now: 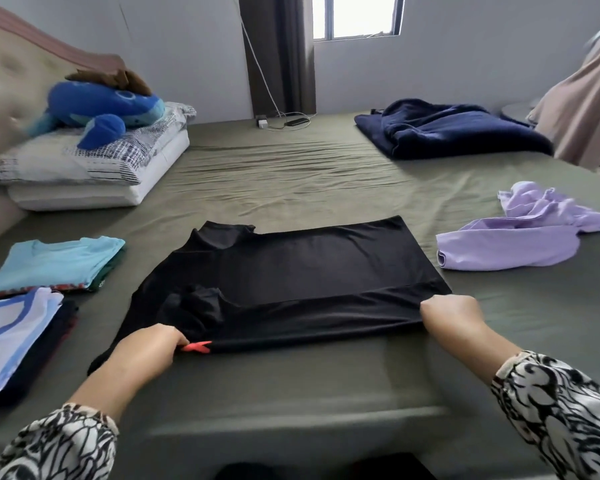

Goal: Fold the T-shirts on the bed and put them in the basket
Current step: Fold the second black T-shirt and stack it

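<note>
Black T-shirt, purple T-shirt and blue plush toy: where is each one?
black T-shirt (291, 268): head view, middle of its flat body.
purple T-shirt (506, 247): head view, its smooth front part.
blue plush toy (101, 105): head view, its rounded body on the pillows.

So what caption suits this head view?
Both hands, left and right, grip the black T-shirt mid-fold on the bed.
</note>
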